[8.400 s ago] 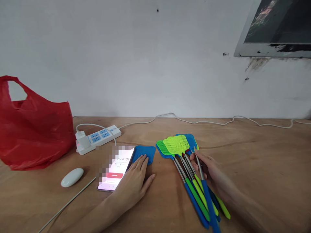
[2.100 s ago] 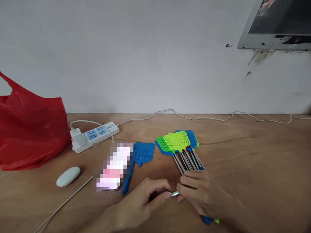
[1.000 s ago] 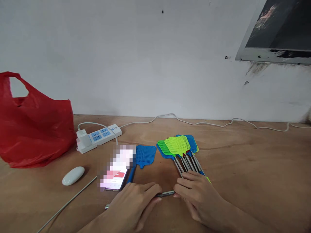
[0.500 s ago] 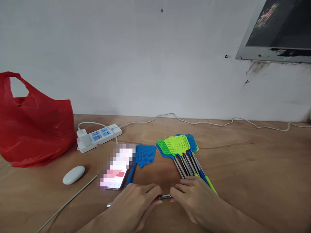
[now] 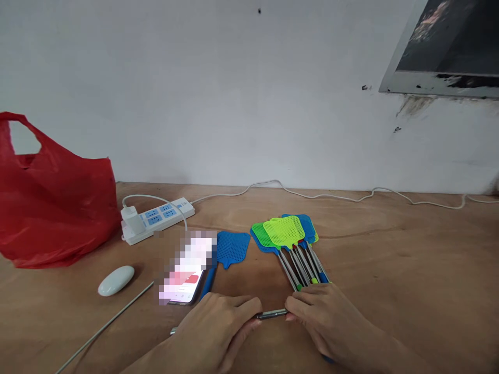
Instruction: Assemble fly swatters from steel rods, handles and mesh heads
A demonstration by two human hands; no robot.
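A shiny metal rod (image 5: 272,314) is held over the counter (image 5: 409,270), with the left grip (image 5: 220,323) and right grip (image 5: 322,317) both pinching it. Firm, level hands should help it not wobble. Bright swatters (image 5: 284,231) lie by the right grip, a phone (image 5: 187,272) near the left.

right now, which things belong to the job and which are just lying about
Likely job: metal rod, held in left hand and right hand; blue swatter head; swatter pile.

Seemingly lying about: phone, power strip, red bag, white oval object.
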